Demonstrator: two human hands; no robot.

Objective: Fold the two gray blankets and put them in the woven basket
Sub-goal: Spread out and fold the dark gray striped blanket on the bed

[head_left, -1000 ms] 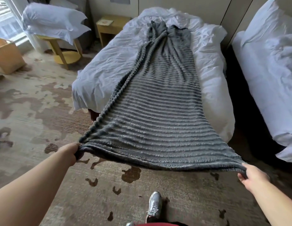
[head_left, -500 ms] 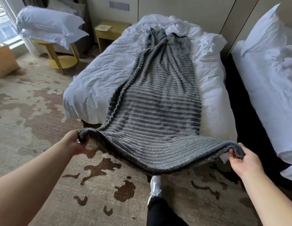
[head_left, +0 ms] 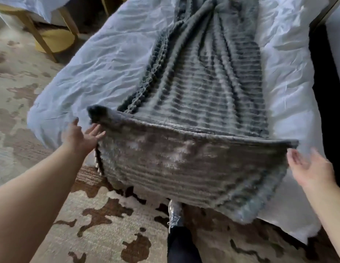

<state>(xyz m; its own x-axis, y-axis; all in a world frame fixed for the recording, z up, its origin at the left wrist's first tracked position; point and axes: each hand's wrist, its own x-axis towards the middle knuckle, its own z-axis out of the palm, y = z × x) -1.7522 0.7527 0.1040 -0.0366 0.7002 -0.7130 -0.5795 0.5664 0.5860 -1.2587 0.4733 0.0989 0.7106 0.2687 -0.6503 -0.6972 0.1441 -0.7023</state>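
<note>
I read the left hand (head_left: 80,136) as fingers spread, gripping nothing, tips just beside a near corner of the gray blanket (head_left: 193,111); the right hand (head_left: 313,168) likewise. The blanket's long axis runs away from me along the bed (head_left: 108,63), its near end overhanging the foot.

- One gray blanket (head_left: 203,103), ribbed.
- Two hands, both mine: my left hand (head_left: 79,137) and my right hand (head_left: 309,168).
- One bed (head_left: 108,69) with a white sheet.
- One yellow stool (head_left: 55,37).
- One shoe (head_left: 173,215) of mine in sight.
- One patterned carpet (head_left: 112,230).
</note>
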